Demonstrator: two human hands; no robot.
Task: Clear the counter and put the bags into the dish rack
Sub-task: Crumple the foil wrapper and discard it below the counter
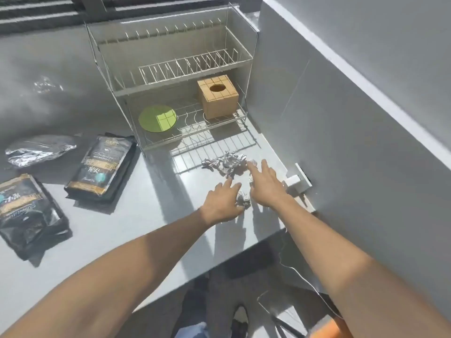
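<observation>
Two black bags with gold print lie flat on the grey counter (136, 215): one (101, 165) left of the dish rack, one (26, 213) at the far left edge. A two-tier wire dish rack (175, 69) stands at the back. A large crumpled foil piece (225, 163) lies in front of the rack. My right hand (264, 182) is spread open, fingertips beside that foil. A small foil ball (243, 199) lies between my hands, and my left hand (223, 201) rests on the counter, touching it with fingers loosely apart.
In the rack's lower tier sit a green round plate (157, 118) and a wooden tissue box (218, 96). A silver foil bag (39, 150) lies at the left. A white wall socket with a plug (296, 180) is on the right wall. The counter's front edge runs below my forearms.
</observation>
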